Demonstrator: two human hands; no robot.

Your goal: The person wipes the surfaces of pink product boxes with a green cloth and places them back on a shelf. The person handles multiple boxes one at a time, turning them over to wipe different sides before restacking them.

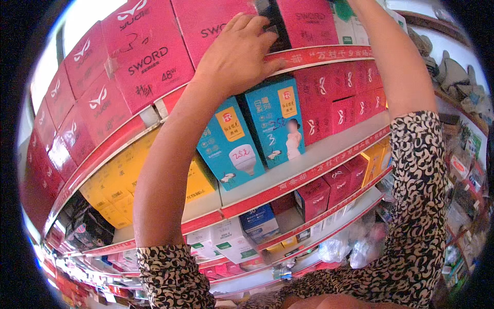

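Observation:
My left hand (241,50) reaches up to the upper shelf, back of the hand towards me. Its fingers are spread in front of a large red bulb box (216,23) and beside a dark gap (281,31) with something black in it. The thumb lies against the red shelf edge strip (316,57). I see nothing held in this hand, though the fingertips are partly hidden. My right hand is out of view past the top edge; only the raised forearm (401,65) shows. Near its wrist stands a white and green box (349,27), next to another red box (310,23).
Below the left hand stand two blue bulb boxes (276,119) with handwritten prices. Yellow boxes (115,185) and smaller red boxes (339,112) share that shelf. Lower shelves hold white cartons (231,241), a dark blue box (258,222) and plastic-wrapped goods (335,247). More shelving stands at right.

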